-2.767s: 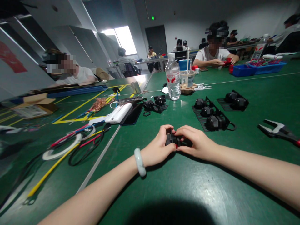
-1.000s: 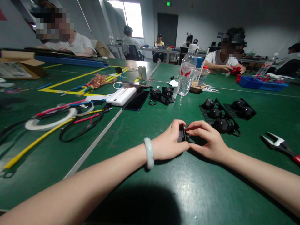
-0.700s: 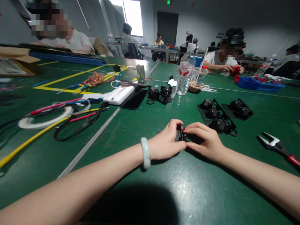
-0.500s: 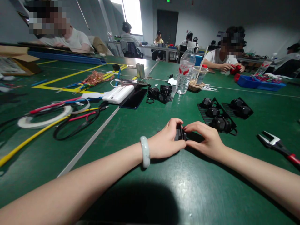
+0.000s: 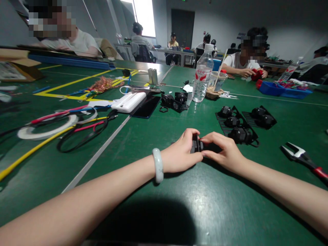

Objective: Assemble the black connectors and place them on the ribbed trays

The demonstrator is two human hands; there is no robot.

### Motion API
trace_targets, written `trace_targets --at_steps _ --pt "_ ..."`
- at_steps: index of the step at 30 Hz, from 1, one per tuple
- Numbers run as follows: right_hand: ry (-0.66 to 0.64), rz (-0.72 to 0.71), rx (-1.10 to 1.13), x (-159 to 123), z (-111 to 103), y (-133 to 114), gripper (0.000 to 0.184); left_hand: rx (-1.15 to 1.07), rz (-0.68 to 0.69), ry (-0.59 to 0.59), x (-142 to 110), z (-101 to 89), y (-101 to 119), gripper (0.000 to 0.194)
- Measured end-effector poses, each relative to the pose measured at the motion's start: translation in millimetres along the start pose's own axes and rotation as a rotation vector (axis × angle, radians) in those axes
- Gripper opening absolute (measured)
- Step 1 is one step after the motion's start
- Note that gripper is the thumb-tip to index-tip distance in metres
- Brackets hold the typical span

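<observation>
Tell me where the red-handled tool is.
In the head view, the red-handled tool lies at the right edge, beyond the right forearm, near the black parts.

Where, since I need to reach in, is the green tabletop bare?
The widest bare patch lies on the near side of the left hand and right hand, partly shadowed; a smaller patch separates the right hand from the pliers. It is crowded left of the grey line, around the yellow cable and white ring.
</observation>
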State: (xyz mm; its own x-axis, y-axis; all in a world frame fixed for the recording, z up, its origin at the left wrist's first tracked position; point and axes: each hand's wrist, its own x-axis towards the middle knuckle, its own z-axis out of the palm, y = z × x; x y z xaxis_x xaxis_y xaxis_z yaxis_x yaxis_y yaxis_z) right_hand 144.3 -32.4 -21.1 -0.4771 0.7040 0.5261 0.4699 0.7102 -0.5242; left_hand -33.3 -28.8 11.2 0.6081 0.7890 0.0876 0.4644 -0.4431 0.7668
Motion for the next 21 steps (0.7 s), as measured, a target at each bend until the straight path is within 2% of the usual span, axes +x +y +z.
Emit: trace_targets --at_steps 8,21 --pt "-0.040 0.029 -0.011 -0.5 0.3 0.1 0.024 0.011 -0.006 -0.003 0.2 0.0 0.0 0.047" --pt "-0.028 0.000 -0.041 2.1 -0.9 -1.9 0.026 0.008 0.010 0.006 1.6 -1.0 -0.1 0.047"
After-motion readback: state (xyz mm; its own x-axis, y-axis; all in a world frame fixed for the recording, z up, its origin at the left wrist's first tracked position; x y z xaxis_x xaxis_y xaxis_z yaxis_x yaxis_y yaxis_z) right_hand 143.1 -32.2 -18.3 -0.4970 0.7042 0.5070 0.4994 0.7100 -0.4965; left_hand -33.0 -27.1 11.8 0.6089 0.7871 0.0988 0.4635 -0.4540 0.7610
